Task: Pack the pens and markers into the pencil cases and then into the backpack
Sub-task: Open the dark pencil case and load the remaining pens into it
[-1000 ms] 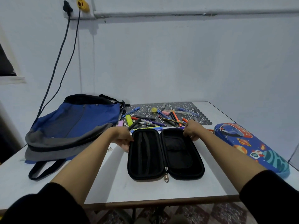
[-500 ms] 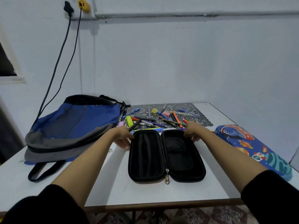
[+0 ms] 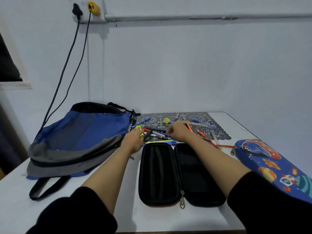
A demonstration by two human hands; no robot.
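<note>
Left hand (image 3: 135,140), right hand (image 3: 177,130) moved off open case (image 3: 158,174) onto pens (image 3: 159,135); grasp unclear; case lengthwise toward wall

**Occluded, cropped and unresolved areas, head view**

The left hand (image 3: 134,140) and right hand (image 3: 179,132) are blurred, and their fingertips lie out of sight among the pens and markers (image 3: 158,135), so a grip on any item cannot be confirmed. Both hands cover part of that pile. The right forearm crosses the right half of the black pencil case (image 3: 157,173) and hides much of its interior. The rocket-print pencil case (image 3: 270,164) is cut off by the right edge. The bench (image 3: 16,205) is cropped at the left and bottom. Pen markings are too small to read.
</note>
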